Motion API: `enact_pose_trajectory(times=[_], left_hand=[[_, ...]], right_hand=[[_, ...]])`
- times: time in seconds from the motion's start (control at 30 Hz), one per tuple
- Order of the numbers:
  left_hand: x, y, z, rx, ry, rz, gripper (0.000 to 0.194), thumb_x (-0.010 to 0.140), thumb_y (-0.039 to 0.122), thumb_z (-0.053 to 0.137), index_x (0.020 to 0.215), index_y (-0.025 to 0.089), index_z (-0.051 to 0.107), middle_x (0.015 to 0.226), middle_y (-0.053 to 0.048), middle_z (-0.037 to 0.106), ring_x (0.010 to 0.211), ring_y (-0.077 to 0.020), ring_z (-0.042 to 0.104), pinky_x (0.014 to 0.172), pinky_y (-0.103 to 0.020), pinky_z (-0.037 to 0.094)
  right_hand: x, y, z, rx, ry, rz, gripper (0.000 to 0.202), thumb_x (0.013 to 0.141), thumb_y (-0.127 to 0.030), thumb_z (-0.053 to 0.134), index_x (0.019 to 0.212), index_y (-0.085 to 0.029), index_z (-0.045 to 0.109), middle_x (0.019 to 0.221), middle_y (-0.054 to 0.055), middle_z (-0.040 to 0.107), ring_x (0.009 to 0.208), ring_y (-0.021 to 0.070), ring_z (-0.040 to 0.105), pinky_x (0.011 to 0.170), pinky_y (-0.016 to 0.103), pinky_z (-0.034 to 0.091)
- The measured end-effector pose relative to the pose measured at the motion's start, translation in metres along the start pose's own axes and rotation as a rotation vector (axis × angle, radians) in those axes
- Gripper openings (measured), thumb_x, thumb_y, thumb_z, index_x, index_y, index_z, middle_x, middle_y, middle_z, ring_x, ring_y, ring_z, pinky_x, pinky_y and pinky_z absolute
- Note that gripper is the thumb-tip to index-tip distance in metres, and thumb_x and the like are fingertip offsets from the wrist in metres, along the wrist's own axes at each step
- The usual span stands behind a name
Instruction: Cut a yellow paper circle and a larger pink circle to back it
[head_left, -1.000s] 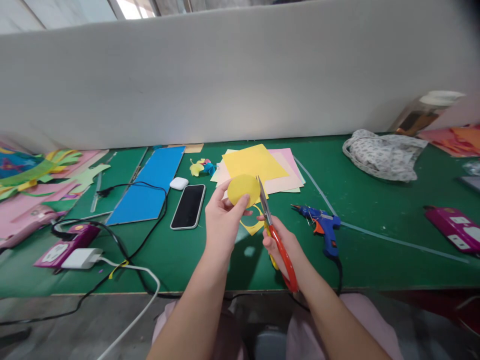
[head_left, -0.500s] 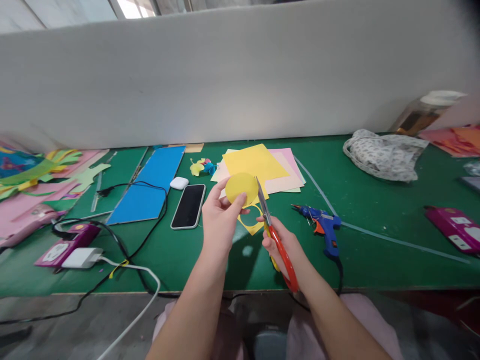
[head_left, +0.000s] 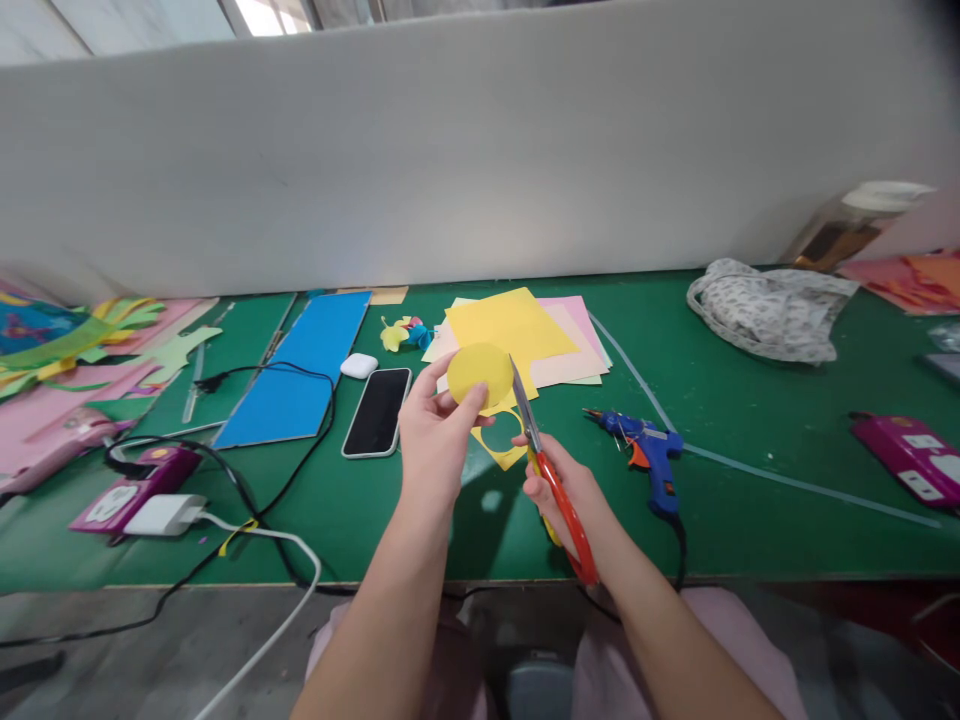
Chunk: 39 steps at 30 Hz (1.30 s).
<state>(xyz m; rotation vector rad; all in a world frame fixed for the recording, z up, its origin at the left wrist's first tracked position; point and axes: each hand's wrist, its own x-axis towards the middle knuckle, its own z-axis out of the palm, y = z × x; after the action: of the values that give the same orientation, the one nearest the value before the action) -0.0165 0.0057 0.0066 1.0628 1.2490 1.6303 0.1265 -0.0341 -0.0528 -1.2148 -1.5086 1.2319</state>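
Observation:
A round yellow paper disc (head_left: 478, 372) is pinched between the thumb and fingers of my left hand (head_left: 439, 425), above the table. My right hand (head_left: 566, 490) grips scissors (head_left: 562, 505) with a red handle and a yellow one. The blades point up and away, with their tips at the disc's right edge; whether they touch it I cannot tell. Below the disc lies a yellow paper offcut (head_left: 504, 452) with a round hole. Behind it, a yellow sheet (head_left: 506, 325) tops a stack of coloured papers.
On the green table (head_left: 757, 530), a phone (head_left: 376, 412), white case (head_left: 358, 366), blue board (head_left: 296, 375) and cables lie left. A blue glue gun (head_left: 651, 450) is right, with a translucent strip (head_left: 795, 480) and patterned cloth bag (head_left: 772, 310) beyond. A white partition (head_left: 480, 150) stands behind.
My left hand and the yellow disc have shifted slightly to the left, opening a small gap beside the scissor tips. My right hand has hardly moved.

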Motion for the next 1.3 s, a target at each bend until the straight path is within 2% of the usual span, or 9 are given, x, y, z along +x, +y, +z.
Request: enact_pose_trajectory(times=[0.43,0.87,1.13,1.3], left_hand=[[0.0011,0.0009,-0.0033,0.015,0.008,0.009,0.054,0.07,0.03,0.076,0.119,0.018,0.059,0.094,-0.006,0.074,0.075,-0.0169,0.071,0.054,-0.022,0.058],[0.0036,-0.0005,-0.0052,-0.008,0.039,0.028,0.051,0.069,0.028,0.078,0.117,0.018,0.062,0.087,-0.004,0.074,0.069,-0.0143,0.07,0.052,-0.02,0.057],[0.0039,0.0,-0.0053,-0.029,0.043,0.031,0.05,0.068,0.026,0.08,0.114,0.018,0.063,0.085,-0.002,0.074,0.066,-0.0127,0.069,0.051,-0.019,0.058],[0.002,-0.0001,-0.0046,-0.012,0.005,0.029,0.048,0.07,0.026,0.078,0.114,0.018,0.062,0.083,-0.001,0.074,0.068,-0.0135,0.07,0.052,-0.019,0.058]], right_hand=[[-0.0004,-0.0025,0.0003,-0.007,0.004,0.02,0.057,0.075,-0.066,0.058,0.109,-0.02,0.06,0.059,-0.006,0.044,0.051,0.0109,0.035,0.049,0.023,0.032],[-0.0016,-0.0034,0.0014,-0.004,-0.01,0.019,0.061,0.074,-0.071,0.057,0.108,-0.02,0.058,0.059,-0.005,0.044,0.05,0.0106,0.035,0.047,0.022,0.031],[-0.0003,-0.0006,0.001,-0.021,-0.025,-0.018,0.07,0.075,-0.077,0.05,0.115,-0.02,0.057,0.062,-0.005,0.041,0.05,0.011,0.035,0.046,0.023,0.032],[0.0002,0.0009,-0.002,0.008,-0.063,-0.06,0.081,0.072,-0.082,0.048,0.124,-0.02,0.053,0.068,-0.002,0.049,0.059,0.0144,0.045,0.05,0.024,0.037]])
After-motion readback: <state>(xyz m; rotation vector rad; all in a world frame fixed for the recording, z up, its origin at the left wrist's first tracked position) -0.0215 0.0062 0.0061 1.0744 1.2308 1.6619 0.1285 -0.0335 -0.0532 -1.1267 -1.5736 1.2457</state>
